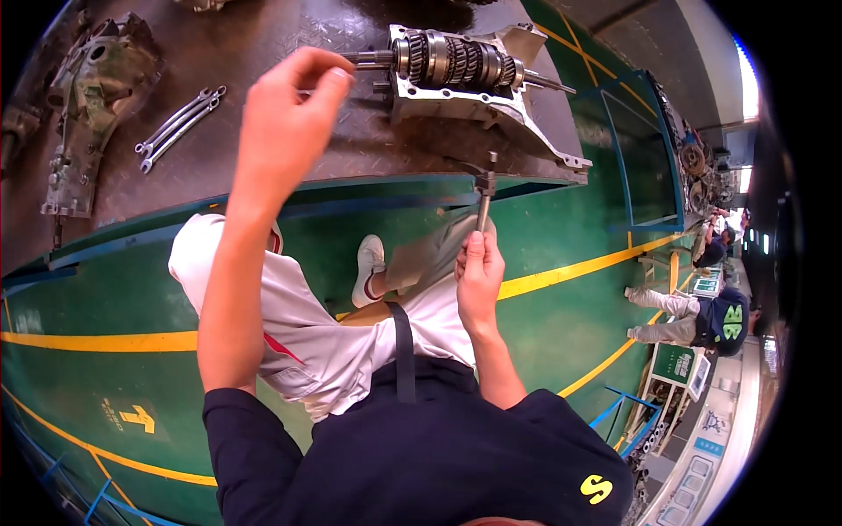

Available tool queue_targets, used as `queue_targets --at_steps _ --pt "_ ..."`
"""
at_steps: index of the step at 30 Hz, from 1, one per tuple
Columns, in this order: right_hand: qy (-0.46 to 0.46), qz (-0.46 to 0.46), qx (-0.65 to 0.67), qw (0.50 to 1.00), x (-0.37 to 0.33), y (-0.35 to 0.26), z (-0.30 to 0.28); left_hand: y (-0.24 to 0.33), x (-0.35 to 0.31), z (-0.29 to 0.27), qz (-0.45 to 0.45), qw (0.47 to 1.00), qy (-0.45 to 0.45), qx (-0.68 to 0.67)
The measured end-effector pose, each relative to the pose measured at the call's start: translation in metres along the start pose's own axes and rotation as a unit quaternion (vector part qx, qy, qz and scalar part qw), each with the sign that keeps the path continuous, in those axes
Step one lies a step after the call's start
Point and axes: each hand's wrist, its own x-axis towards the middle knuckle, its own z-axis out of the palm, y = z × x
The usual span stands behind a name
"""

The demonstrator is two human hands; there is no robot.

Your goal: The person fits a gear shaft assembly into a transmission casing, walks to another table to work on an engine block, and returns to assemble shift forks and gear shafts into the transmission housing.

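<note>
At upper centre, a gear shaft (459, 61) lying left to right, silvery, toothed, left hand (294, 110) curled near its left end, grip unclear, right hand (480, 273) clasping a hammer-like tool (485, 197), head up-frame

Left of the silver, open-topped metal gearbox housing (456, 103), bare brown metal surface (250, 44) gives passing room as far as the chrome double-ended wrenches (181, 131), though the left hand (294, 110) partly fills it. A splined steel shaft (373, 60) bars the housing's left end (a thinner rod (551, 83) juts right). On its near side, the slim steel tool (485, 182) in the right hand (481, 273) obstructs.
</note>
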Motion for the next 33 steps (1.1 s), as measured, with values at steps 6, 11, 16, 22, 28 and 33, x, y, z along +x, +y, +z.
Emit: queue_targets --at_steps 6,11,16,22,28,33 --pt "-0.003 -0.049 0.102 0.994 -0.017 -0.006 0.007 -0.002 0.005 0.003 -0.039 0.998 0.038 0.018" --pt "-0.040 -0.022 0.072 0.996 -0.045 0.000 0.012 -0.001 -0.001 0.026 0.051 0.975 0.065 0.204" --pt "-0.046 -0.031 -0.036 0.998 -0.042 0.039 0.028 -0.008 -0.003 0.038 0.134 0.939 0.065 0.311" --pt "-0.054 -0.133 0.058 0.988 -0.044 0.041 0.016 -0.005 -0.005 0.044 0.130 0.940 0.044 0.311" --pt "-0.015 -0.016 0.018 1.000 -0.035 0.037 0.023 -0.010 -0.009 0.043 0.121 0.939 0.038 0.320" --pt "-0.018 -0.167 0.027 0.985 -0.039 0.050 0.018 -0.010 -0.010 0.046 0.102 0.939 0.021 0.327"
